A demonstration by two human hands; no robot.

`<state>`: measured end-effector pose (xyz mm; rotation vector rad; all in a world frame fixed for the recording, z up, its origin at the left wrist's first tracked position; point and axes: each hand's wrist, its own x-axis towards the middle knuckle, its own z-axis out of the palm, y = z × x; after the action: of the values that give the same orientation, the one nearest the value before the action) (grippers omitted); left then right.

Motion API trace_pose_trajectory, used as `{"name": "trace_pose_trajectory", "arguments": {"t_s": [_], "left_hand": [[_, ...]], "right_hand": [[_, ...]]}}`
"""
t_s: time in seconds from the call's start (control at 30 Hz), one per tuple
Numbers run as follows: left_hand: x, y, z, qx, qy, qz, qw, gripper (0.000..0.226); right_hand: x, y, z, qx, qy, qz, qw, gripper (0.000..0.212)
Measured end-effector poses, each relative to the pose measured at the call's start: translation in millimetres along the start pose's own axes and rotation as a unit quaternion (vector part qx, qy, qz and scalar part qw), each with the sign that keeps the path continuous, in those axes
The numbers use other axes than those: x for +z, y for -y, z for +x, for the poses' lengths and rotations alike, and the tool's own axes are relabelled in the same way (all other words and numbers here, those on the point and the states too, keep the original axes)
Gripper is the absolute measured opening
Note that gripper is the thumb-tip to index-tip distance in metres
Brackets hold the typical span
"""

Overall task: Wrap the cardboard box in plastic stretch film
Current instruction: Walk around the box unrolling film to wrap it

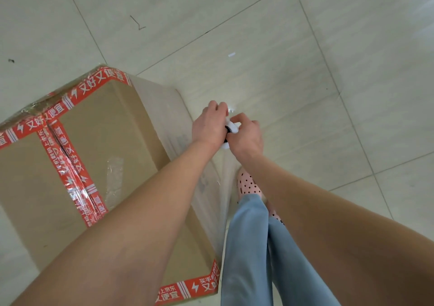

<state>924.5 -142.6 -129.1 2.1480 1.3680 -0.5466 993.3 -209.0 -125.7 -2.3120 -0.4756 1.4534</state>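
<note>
A large cardboard box (98, 127) sealed with red printed tape stands on the tiled floor at the left. Clear stretch film (164, 108) covers its right side and runs down toward the floor. The white film roll (231, 127) stands upright just right of the box, mostly hidden between my hands. My left hand (209, 125) grips the roll's top from the left. My right hand (246, 134) grips it from the right, fingers curled over the end.
My legs in light blue trousers (249, 247) and a pink dotted slipper (247, 184) stand right beside the box's near right corner. Pale floor tiles (305, 59) with a few small white scraps (231, 54) spread beyond and to the right.
</note>
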Motion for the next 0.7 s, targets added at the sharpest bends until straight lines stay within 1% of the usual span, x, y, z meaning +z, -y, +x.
{"name": "trace_pose_trajectory", "arguments": {"t_s": [0.03, 0.1, 0.17, 0.23, 0.33, 0.4, 0.43, 0.5, 0.53, 0.57, 0.6, 0.63, 0.67, 0.7], "left_hand": [[0, 0, 3, 0.029, 0.013, 0.04, 0.999, 0.03], [-2, 0, 7, 0.059, 0.026, 0.084, 0.994, 0.026], [-4, 3, 11, 0.06, 0.025, 0.084, 0.994, 0.023], [-7, 6, 15, 0.038, 0.023, 0.057, 0.997, 0.018], [-7, 13, 20, -0.036, 0.012, -0.019, 0.999, 0.011], [-7, 17, 20, -0.116, -0.001, -0.099, 0.988, 0.012], [-7, 18, 20, -0.166, -0.007, -0.151, 0.974, 0.013], [-10, 21, 21, -0.257, -0.008, -0.26, 0.931, 0.016], [-12, 22, 21, -0.283, -0.001, -0.295, 0.913, 0.015], [-14, 23, 21, -0.293, 0.013, -0.309, 0.904, 0.016], [-17, 24, 21, -0.291, 0.028, -0.307, 0.906, 0.022], [-20, 25, 22, -0.276, 0.034, -0.284, 0.918, 0.027], [-23, 26, 22, -0.245, 0.027, -0.24, 0.939, 0.03], [-26, 27, 21, -0.196, 0.012, -0.181, 0.964, 0.03]], "right_hand": [[1, 0, 0, -0.002, 0.006, -0.007, 1.0, 0.03], [1, 1, 2, -0.007, 0.013, -0.019, 1.0, 0.029], [0, 3, 5, -0.01, 0.014, -0.025, 1.0, 0.029], [-1, 5, 9, -0.007, 0.01, -0.027, 1.0, 0.031], [-2, 12, 15, -0.009, -0.004, -0.034, 0.999, 0.033], [-3, 18, 18, -0.015, -0.012, -0.042, 0.999, 0.034], [-3, 21, 19, -0.016, -0.015, -0.041, 0.999, 0.035], [-1, 28, 22, -0.014, -0.015, -0.032, 0.999, 0.037], [0, 32, 23, -0.012, -0.015, -0.027, 0.999, 0.036], [1, 36, 25, -0.011, -0.015, -0.022, 1.0, 0.036], [1, 40, 27, -0.009, -0.015, -0.02, 1.0, 0.035], [2, 43, 28, -0.007, -0.012, -0.018, 1.0, 0.035], [3, 46, 29, -0.006, -0.007, -0.017, 1.0, 0.033], [4, 47, 30, -0.007, 0.002, -0.016, 1.0, 0.031]]}}
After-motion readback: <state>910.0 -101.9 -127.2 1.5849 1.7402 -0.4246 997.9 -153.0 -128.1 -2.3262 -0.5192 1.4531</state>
